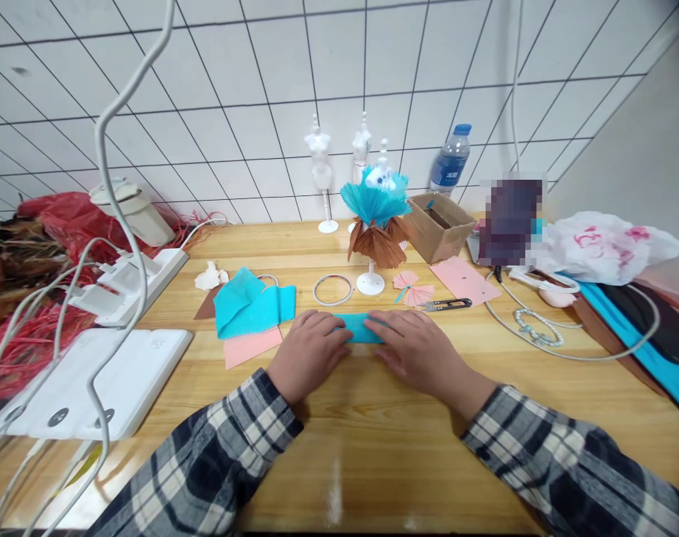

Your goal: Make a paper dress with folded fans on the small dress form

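Observation:
A folded strip of blue crepe paper (360, 328) lies on the table between my hands. My left hand (314, 344) has its fingers over the strip's left end, with the thumb at the near edge. At the right end my right hand (421, 350) grips the strip the same way, fingers over the top. Parts of the strip are hidden under the fingers. Just beyond stands a white mini mannequin (371, 280) dressed in blue and brown pleated paper. A ring (333, 290) lies left of its base, and a pink pleated paper piece (412, 289) lies to the right.
Left are blue paper sheets (250, 302), a pink sheet (253, 347), a white power bank (149, 380) and a power strip (160, 276). Thread snips (448, 304), a cardboard box (440, 231), a bottle (451, 160) and a cable (602, 356) are at right. A cable (101, 134) hangs in front.

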Available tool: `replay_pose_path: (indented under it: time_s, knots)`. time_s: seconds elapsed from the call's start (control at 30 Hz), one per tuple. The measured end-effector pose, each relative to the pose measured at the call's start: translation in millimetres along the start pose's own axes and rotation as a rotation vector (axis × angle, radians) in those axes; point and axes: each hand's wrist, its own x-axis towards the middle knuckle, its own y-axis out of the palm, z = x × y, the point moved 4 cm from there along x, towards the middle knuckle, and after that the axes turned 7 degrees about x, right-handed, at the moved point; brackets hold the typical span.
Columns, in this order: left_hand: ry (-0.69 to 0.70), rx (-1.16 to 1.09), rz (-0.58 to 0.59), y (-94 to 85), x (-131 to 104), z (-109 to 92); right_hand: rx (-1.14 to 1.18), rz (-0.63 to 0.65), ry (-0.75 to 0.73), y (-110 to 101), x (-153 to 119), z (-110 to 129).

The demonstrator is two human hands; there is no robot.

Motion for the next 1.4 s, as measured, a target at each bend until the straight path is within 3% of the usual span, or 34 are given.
replay_pose_path:
  time_s: [0.17,0.5,0.67,1.03,1.4]
  knots:
    - [0.09,-0.068,0.051,4.9,8.0,8.9,0.026,0.047,0.032,4.5,5.7,-7.7]
    - [0.028,-0.125,0.073,2.3,7.0,4.7,0.047,0.101,0.019,4.6,-1.0,-14.7]
    - [-0.009,-0.081,0.063,5.4,7.8,7.9,0.119,0.065,0.038,3.1,-2.3,-16.6]
    - [-0.132,-0.118,0.008,10.0,7.8,5.7,0.3,-0.002,0.245,7.2,2.7,-26.5]
    - [-0.252,-0.166,0.002,17.1,4.8,27.0,0.357,0.01,0.407,9.4,-2.9,-35.6]
